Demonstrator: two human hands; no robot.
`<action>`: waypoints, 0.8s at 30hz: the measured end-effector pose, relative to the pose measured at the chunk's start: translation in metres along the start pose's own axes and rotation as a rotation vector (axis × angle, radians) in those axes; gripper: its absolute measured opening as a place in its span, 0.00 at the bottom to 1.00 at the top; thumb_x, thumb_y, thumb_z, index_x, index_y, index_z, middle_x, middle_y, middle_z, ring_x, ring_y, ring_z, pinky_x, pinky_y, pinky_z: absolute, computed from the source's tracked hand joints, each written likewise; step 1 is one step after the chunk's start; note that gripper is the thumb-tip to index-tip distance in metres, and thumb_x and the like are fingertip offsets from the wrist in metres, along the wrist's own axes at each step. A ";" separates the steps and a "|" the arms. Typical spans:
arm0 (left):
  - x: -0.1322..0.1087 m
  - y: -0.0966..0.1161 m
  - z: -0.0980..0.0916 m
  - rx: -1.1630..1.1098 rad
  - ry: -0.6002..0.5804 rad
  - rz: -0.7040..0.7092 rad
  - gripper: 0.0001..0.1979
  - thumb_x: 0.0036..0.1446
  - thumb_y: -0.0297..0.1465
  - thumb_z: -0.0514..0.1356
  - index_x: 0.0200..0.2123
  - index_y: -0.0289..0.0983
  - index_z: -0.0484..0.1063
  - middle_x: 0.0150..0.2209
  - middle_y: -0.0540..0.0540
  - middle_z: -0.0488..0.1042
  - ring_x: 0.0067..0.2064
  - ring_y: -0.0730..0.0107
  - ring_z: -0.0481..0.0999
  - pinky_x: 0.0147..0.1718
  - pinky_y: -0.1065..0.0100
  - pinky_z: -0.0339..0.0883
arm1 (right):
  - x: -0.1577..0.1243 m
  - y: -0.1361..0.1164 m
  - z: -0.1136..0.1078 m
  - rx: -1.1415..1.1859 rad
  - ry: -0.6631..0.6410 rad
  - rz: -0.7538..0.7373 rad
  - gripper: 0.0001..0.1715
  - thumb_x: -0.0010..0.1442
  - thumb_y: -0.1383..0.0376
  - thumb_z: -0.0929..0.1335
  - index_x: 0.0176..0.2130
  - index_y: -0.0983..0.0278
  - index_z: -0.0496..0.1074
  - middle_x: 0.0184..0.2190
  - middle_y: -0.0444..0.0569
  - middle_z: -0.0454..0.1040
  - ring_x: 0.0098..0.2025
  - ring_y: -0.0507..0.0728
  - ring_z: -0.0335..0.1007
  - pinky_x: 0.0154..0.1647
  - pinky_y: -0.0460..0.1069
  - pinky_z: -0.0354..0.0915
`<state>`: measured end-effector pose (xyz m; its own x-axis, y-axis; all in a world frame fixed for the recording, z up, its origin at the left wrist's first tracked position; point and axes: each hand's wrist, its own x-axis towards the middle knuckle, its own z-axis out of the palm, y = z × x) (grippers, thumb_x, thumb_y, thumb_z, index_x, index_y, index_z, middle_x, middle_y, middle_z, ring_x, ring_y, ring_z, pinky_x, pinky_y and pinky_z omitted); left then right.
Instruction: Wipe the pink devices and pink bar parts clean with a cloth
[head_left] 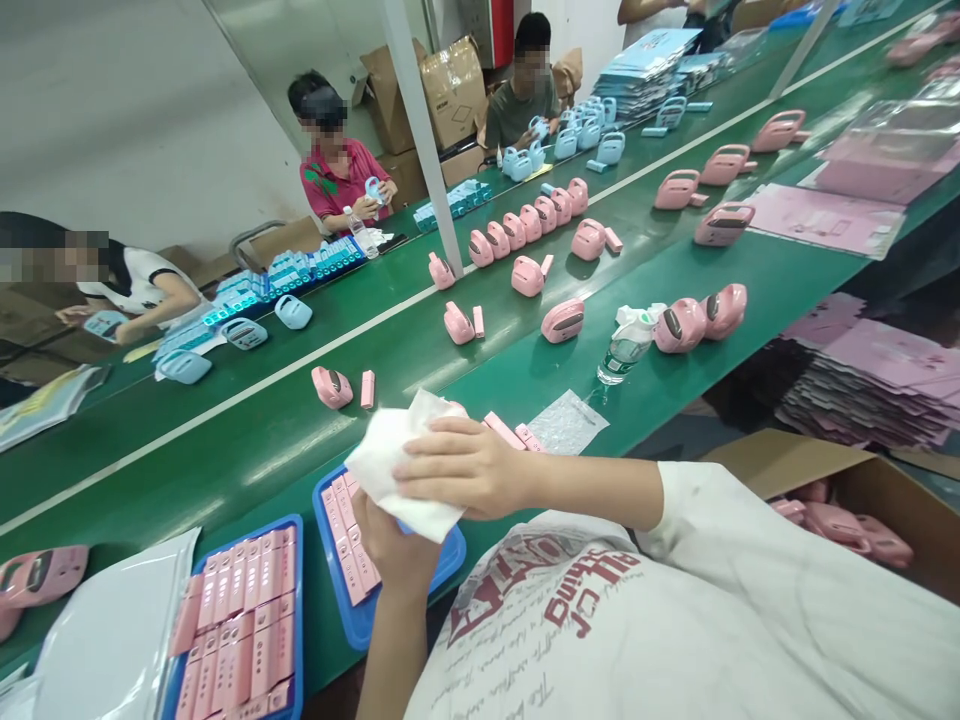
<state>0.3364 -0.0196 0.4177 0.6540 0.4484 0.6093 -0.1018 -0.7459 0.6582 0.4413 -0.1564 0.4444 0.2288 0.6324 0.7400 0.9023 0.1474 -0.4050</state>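
My right hand (469,465) lies across a white wiping cloth (386,455), its fingers pressed together on it. Below, my left hand (394,545) is closed under the cloth. What it grips is covered; only a bit of pink shows behind the cloth's upper edge. Under my hands stands a blue tray (339,600) with pink rectangular pieces (351,535) in it. More pink bars (504,430) lie just beyond my right wrist. A pink device with a handle (331,388) and a small pink block (367,389) rest on the green belt beyond the cloth.
A second blue tray (298,620) of pink pieces is at lower left. Pink devices (562,320) and a water bottle (624,345) stand on the green table (480,375). An open carton (795,460) sits at right. Co-workers handle blue devices across the belt.
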 end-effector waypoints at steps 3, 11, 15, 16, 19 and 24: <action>-0.004 -0.002 -0.002 0.095 -0.042 0.099 0.44 0.33 0.35 0.72 0.56 0.39 0.60 0.47 0.40 0.69 0.50 0.52 0.70 0.48 0.53 0.64 | 0.006 0.008 -0.005 -0.028 -0.109 0.222 0.18 0.63 0.61 0.58 0.44 0.61 0.74 0.43 0.50 0.77 0.47 0.56 0.71 0.50 0.52 0.63; -0.011 0.000 0.007 -0.053 -0.062 -0.053 0.53 0.29 0.34 0.73 0.60 0.42 0.53 0.51 0.40 0.65 0.52 0.54 0.69 0.49 0.55 0.64 | 0.026 0.016 -0.015 0.498 0.054 0.554 0.13 0.55 0.55 0.67 0.30 0.61 0.75 0.30 0.45 0.77 0.37 0.56 0.73 0.41 0.49 0.66; 0.003 0.000 0.004 -0.406 0.020 -0.487 0.40 0.33 0.33 0.72 0.53 0.41 0.64 0.44 0.45 0.69 0.42 0.64 0.73 0.39 0.64 0.69 | 0.017 0.039 -0.037 0.745 0.682 0.863 0.29 0.56 0.44 0.62 0.41 0.63 0.74 0.31 0.47 0.76 0.37 0.57 0.73 0.39 0.51 0.69; 0.008 0.000 0.002 -0.511 0.046 -0.584 0.34 0.35 0.34 0.71 0.49 0.40 0.66 0.42 0.46 0.71 0.39 0.66 0.74 0.37 0.66 0.70 | 0.013 0.041 -0.040 0.719 0.770 0.890 0.32 0.55 0.42 0.62 0.44 0.63 0.73 0.32 0.48 0.76 0.38 0.58 0.74 0.39 0.52 0.69; 0.021 0.002 0.002 -0.791 0.067 -0.811 0.23 0.40 0.36 0.68 0.42 0.38 0.71 0.37 0.47 0.74 0.36 0.68 0.75 0.33 0.68 0.71 | 0.004 0.035 -0.035 0.513 0.690 0.828 0.35 0.57 0.42 0.61 0.50 0.64 0.71 0.37 0.49 0.76 0.44 0.60 0.73 0.45 0.54 0.68; 0.034 0.021 0.014 -1.083 -0.003 -1.059 0.19 0.49 0.40 0.63 0.44 0.40 0.73 0.41 0.45 0.76 0.39 0.64 0.76 0.32 0.66 0.73 | 0.005 0.010 -0.003 0.164 0.227 0.344 0.33 0.65 0.50 0.53 0.55 0.66 0.67 0.58 0.55 0.64 0.65 0.60 0.50 0.64 0.57 0.51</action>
<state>0.3669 -0.0267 0.4456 0.7786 0.5277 -0.3396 -0.0826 0.6226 0.7782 0.4527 -0.1535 0.4457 0.5966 0.4852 0.6392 0.6942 0.0876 -0.7144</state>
